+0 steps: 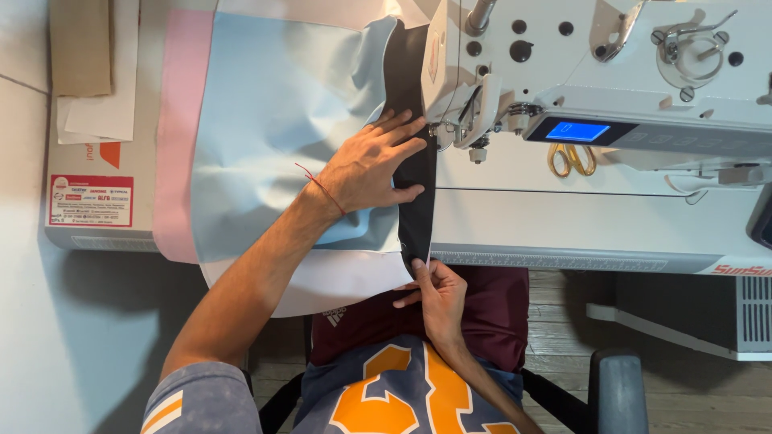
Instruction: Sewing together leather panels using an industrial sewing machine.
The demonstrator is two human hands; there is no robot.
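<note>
My left hand (372, 165) lies flat on a light blue sheet of fabric (273, 120), fingertips resting on a black fabric strip (416, 173) that runs along its right edge toward the needle area (478, 149) of a white sewing machine (611, 72). A thin red string circles that wrist. Near the table's front edge, my right hand (434, 297) pinches the lower end of the black strip together with the white layer (338, 281) beneath it. Pink fabric (181, 137) shows along the left side of the blue sheet.
Gold-handled scissors (572, 159) lie on the machine bed under its lit blue display (577, 131). A cardboard box (96, 193) with paper pieces sits at the left. A chair armrest (618, 386) stands at lower right over a wooden floor.
</note>
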